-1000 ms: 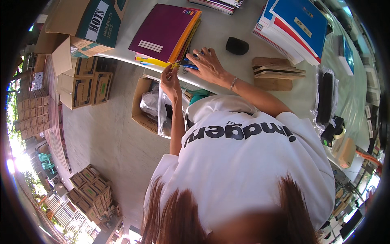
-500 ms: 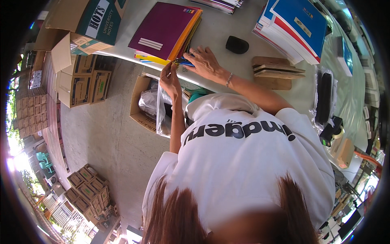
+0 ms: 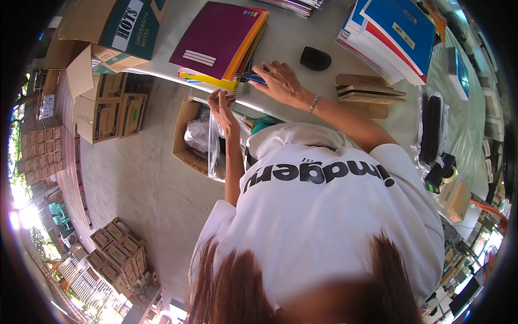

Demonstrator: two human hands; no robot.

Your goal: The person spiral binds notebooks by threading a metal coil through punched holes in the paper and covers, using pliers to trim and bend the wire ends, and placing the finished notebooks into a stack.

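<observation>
A stack of spiral notebooks lies near the table's front edge, with a purple notebook (image 3: 218,40) on top and orange and yellow covers below it. My right hand (image 3: 279,82) is closed around blue-handled pliers (image 3: 256,79), whose dark tip points left at the stack's lower right corner. Beneath the pliers, a dark wire coil (image 3: 246,88) shows at the edge. My left hand (image 3: 221,107) is just off the table edge, below the stack's corner, its fingertips pinched together. Whatever sits between those fingertips is too small to make out.
Right of the hands are a dark rounded object (image 3: 315,59), wooden blocks (image 3: 367,96) and a pile of blue-covered books (image 3: 396,32). An open carton (image 3: 186,146) with plastic bags stands below the table edge. Another carton (image 3: 110,32) is at the table's left end.
My left hand has moved down, away from the notebooks' corner. My right hand has shifted slightly right with the pliers, and the coil end shows more now.
</observation>
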